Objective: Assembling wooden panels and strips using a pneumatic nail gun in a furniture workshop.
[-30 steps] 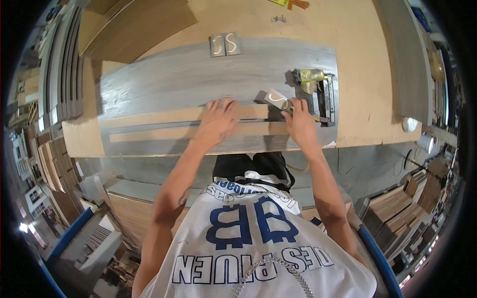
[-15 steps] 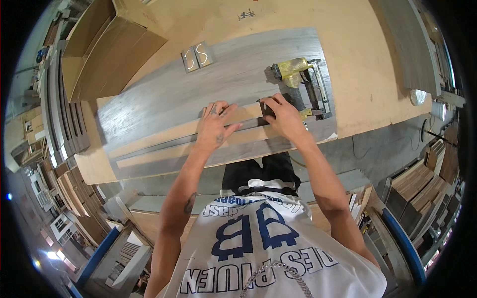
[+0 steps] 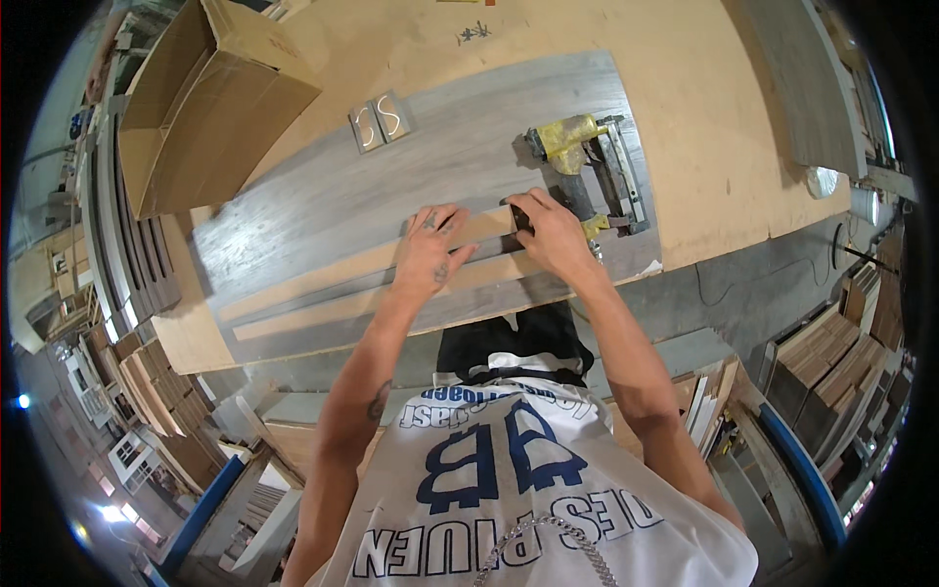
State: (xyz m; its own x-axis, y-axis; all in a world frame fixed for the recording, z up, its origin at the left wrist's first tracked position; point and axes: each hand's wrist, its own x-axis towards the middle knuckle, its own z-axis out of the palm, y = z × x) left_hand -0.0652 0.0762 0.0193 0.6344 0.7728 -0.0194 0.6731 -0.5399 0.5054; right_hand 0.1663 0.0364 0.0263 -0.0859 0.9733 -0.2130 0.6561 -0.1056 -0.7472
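Observation:
Two long, narrow tan wooden strips (image 3: 333, 271) run side by side near the board's front edge, a dark grey band between them. My left hand (image 3: 430, 256) grips the far strip, fingers bent over its far side and thumb pointing right. At the right end of that strip, my right hand (image 3: 550, 235) pinches a small dark block (image 3: 520, 217) between thumb and fingers. Just beyond this hand, a yellow and black nail gun (image 3: 572, 137) lies on the grey wood-grain board (image 3: 469, 127). Its lower end is close to my right wrist.
Farther back lie two small blocks (image 3: 381, 121) with white squiggles on top. An open cardboard box (image 3: 215, 127) stands at the far left of the tan worktable (image 3: 704, 147). Grey boards (image 3: 812, 88) lean at the far right, and grey planks (image 3: 142, 245) are stacked at the left.
The view has shifted slightly. Both hands keep nearly the same hold on the strip and block; the nail gun and small blocks have not moved on the board.

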